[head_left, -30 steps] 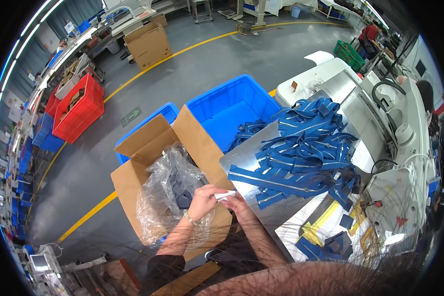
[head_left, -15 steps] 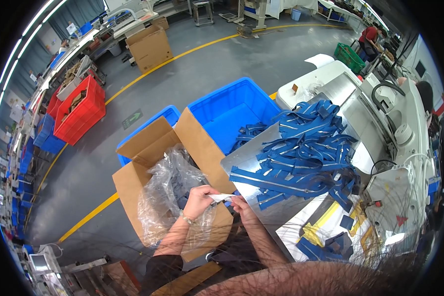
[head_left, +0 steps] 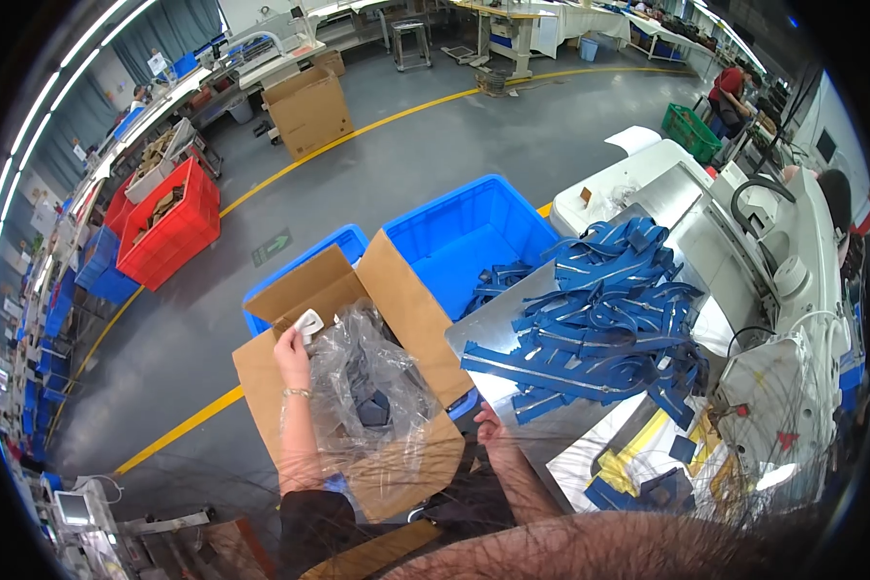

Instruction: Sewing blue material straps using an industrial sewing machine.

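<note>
White slip at the far left corner of the carton, pinched in the left hand. The thumb and fingers of that hand are closed on its near end, and the rest of it sticks out to the far right. Whether it touches the cardboard behind it, I cannot tell.

The right hand is well apart from the slip, right of the carton and just beside the near left edge of the metal table. Its fingers look curled; whether they hold anything or press on that edge, the view does not show.

Between the 2 hands lies a clear bag, bunched up in the carton, with dark blue pieces showing through and between its folds. To the right, blue zips are heaped on the metal table, and a blue bin stands on the carton's far right side.

The step in hand, as I judge it, is 1-handed handling of the slip at the carton, with the right hand taking no part in it. From this pose, a next move would call for a firm pinch on the slip, care around the loose film, and a free path past the raised flaps.
</note>
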Tool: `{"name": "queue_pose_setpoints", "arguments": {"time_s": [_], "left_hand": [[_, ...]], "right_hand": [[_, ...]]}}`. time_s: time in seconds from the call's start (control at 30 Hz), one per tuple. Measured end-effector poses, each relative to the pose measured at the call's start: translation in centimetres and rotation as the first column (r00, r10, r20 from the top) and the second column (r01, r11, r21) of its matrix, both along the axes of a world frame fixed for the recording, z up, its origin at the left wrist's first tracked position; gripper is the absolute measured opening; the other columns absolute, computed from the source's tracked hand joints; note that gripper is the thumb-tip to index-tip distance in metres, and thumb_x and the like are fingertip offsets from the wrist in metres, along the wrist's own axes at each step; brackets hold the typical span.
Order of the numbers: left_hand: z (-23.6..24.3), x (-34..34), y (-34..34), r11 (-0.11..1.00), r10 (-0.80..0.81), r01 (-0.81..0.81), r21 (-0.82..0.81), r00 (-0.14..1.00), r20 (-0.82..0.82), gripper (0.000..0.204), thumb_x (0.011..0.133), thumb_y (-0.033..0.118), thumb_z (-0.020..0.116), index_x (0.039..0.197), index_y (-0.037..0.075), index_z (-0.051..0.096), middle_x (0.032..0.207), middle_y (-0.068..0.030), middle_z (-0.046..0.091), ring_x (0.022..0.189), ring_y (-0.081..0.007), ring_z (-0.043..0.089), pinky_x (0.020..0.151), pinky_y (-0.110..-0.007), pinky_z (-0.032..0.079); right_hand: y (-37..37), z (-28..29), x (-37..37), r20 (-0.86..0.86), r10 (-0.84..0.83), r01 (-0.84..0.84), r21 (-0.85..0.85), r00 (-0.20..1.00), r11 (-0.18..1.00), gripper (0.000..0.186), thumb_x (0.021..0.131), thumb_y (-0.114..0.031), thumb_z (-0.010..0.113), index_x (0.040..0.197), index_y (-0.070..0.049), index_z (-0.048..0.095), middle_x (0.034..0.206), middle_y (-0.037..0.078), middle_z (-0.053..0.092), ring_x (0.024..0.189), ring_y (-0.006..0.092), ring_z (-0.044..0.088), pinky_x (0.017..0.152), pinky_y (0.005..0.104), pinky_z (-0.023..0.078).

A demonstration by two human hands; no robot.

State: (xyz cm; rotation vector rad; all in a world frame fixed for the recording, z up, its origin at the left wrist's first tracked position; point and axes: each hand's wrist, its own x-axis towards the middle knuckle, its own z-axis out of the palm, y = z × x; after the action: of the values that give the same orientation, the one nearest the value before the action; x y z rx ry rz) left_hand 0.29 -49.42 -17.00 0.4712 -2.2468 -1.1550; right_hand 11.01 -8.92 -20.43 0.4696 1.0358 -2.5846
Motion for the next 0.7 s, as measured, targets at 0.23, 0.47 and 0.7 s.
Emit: {"name": "queue_pose_setpoints", "arguments": {"time_s": [0.23,0.47,0.7], "left_hand": [[2.8,0.5,1.3,0.835,0.265,0.187,-0.517,0.688,0.676,0.067,0.074,0.017,0.067,0.136,0.016,0.043,0.148,-0.0204,0.023,0.137,-0.0375,0.021,0.109,-0.054,0.016],[10.9,-0.6,7.8,0.7,-0.112,0.106,-0.706,0.993,0.038,0.055,0.074,0.015,0.068,0.127,0.01,0.053,0.132,-0.0211,0.046,0.119,-0.0379,0.044,0.098,-0.046,0.036],[19.2,-1.4,17.8,0.755,-0.404,0.168,-0.634,0.881,-0.247,0.038,0.082,0.009,0.059,0.12,0.007,0.059,0.126,-0.0174,0.051,0.115,-0.0342,0.048,0.095,-0.044,0.038]], "right_hand": [[-3.2,8.2,1.5,-0.253,0.411,-0.261,0.468,0.876,0.844,0.04,0.094,-0.028,0.052,0.126,-0.004,0.05,0.121,0.008,0.054,0.11,0.0205,0.053,0.093,0.0307,0.042],[-1.2,16.0,4.2,-0.584,0.683,-0.115,0.717,0.439,0.687,0.046,0.093,-0.023,0.054,0.133,-0.004,0.042,0.137,0.016,0.041,0.131,0.0275,0.034,0.107,0.0393,0.029],[5.9,22.9,9.3,-0.514,0.67,-0.154,0.721,0.536,0.676,0.045,0.094,-0.025,0.051,0.133,-0.006,0.043,0.138,0.013,0.04,0.13,0.0243,0.034,0.108,0.0387,0.026]]}}
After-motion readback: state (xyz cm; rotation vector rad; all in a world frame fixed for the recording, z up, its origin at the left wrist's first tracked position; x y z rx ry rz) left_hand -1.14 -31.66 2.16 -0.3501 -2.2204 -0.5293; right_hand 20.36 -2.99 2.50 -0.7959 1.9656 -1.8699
